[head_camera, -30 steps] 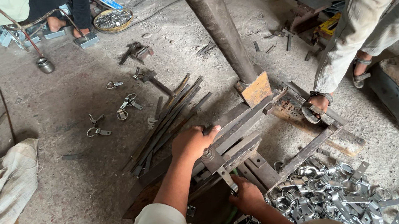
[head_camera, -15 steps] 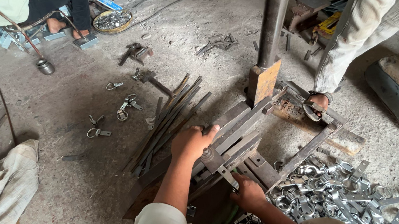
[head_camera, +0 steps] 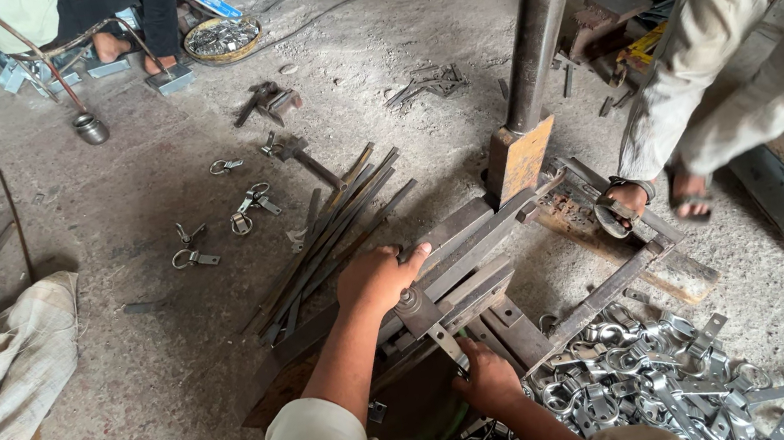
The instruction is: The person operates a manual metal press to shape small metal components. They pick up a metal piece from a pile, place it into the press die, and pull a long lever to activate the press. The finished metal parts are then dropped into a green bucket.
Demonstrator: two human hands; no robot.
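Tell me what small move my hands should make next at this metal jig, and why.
Probably draw the right hand clear of the jig. It sits at the small bracket low on the frame, while the left hand presses the flat bars on top, steadying them.

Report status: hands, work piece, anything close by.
Left hand flat on the metal jig. Right hand at the jig's lower edge, grip unclear. Pile of metal clamps beside it; another person's sandalled foot close.

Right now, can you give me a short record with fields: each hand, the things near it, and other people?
left hand: rests on the flat metal bars of a floor press
right hand: at the small metal strip under the press front
nearby: pile of shiny metal clamps; bundle of dark flat strips
other people: sandalled foot by the press frame
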